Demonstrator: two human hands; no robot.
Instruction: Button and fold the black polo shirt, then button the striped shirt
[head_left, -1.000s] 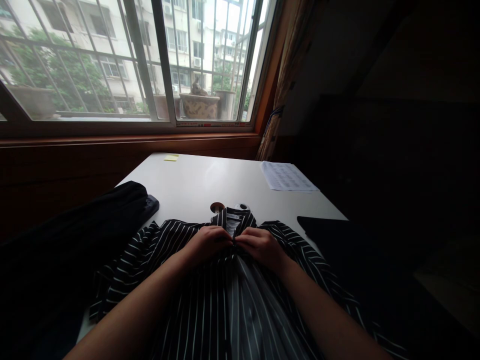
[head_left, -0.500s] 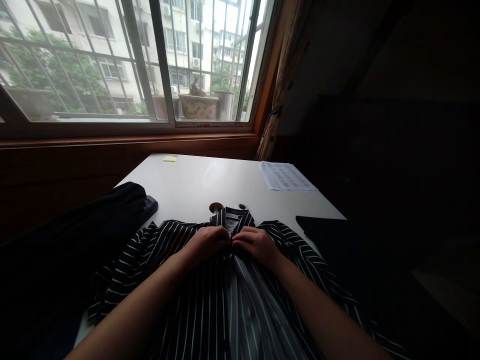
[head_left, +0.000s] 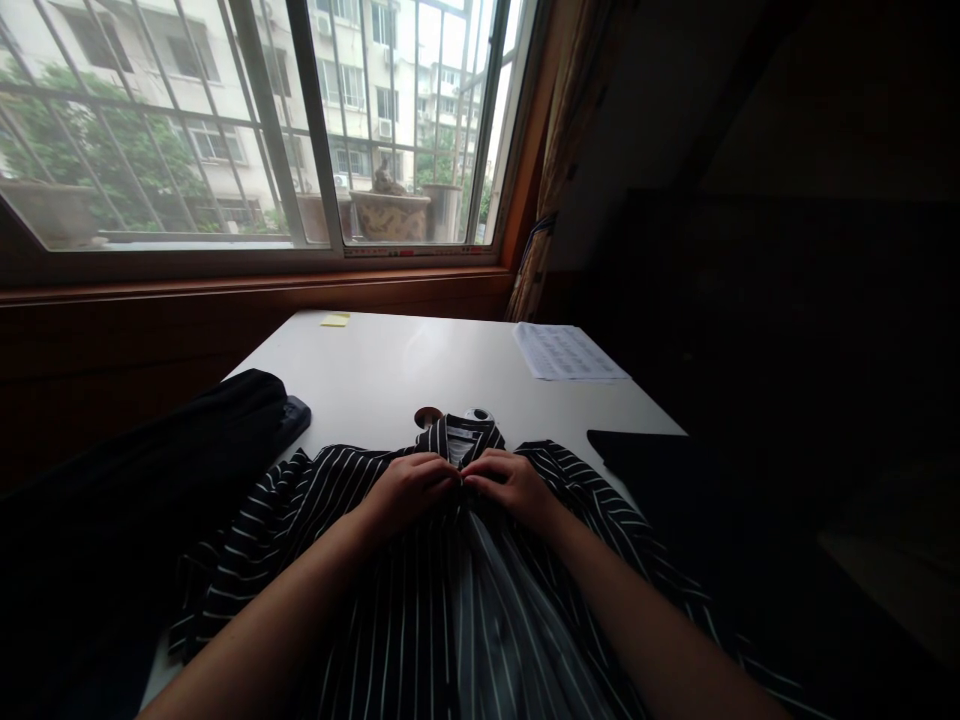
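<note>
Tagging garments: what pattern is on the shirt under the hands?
The shirt has thin white stripes on a black or very dark ground; head view shows it.

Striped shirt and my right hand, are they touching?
Touching. The head view shows the right hand with its fingers on the striped shirt, just below the collar.

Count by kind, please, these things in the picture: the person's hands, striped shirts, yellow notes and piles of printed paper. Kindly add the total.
Hands: 2, left hand and right hand
Striped shirt: 1
Yellow note: 1
Pile of printed paper: 1
Total: 5
</note>
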